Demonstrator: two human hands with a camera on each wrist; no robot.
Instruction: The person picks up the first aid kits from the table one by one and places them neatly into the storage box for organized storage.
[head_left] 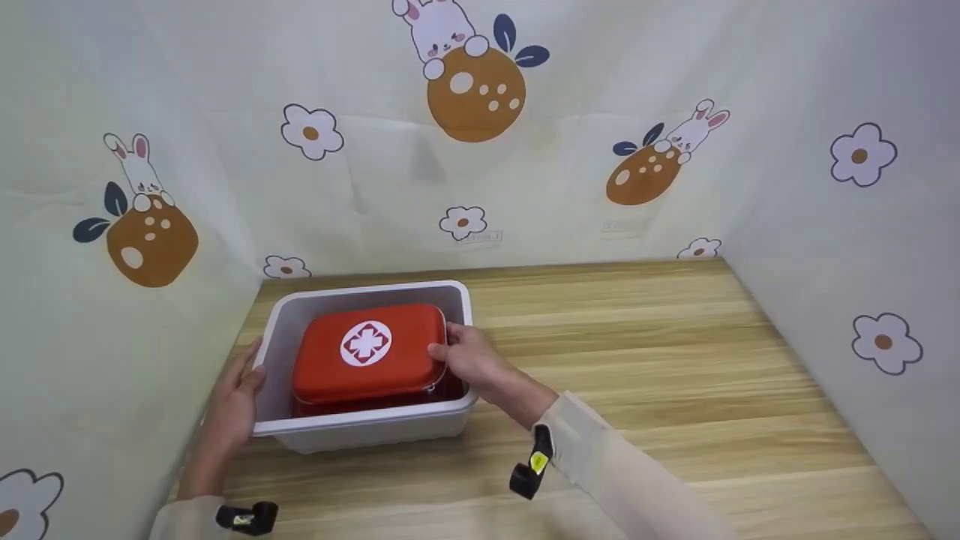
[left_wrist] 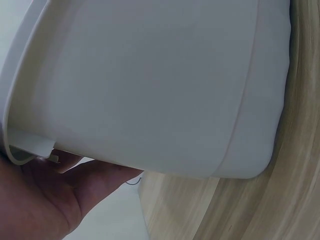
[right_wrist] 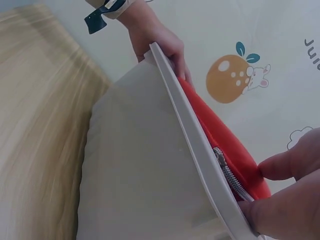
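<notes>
A red first-aid case [head_left: 409,346] with a white cross emblem [head_left: 366,343] lies inside a white plastic bin [head_left: 367,431], its lower part hidden by the front wall. My right hand [head_left: 474,361] pinches the case's right end, thumb on the top face and fingers along the side. In the right wrist view, a silver zipper [right_wrist: 232,175] runs along the case's edge beside that hand [right_wrist: 290,192]. At the opposite end, my left hand [head_left: 234,397] grips the bin's left rim. The left wrist view shows this hand [left_wrist: 65,195] at the rim beneath the bin's wall [left_wrist: 150,90].
The bin stands on a wood-grain table [head_left: 615,390], toward its left side. Pale sheeting [head_left: 375,180] with rabbit and flower prints encloses the table at the back and both sides. The left wall is close to my left hand. Black wrist mounts [head_left: 531,463] sit on both sleeves.
</notes>
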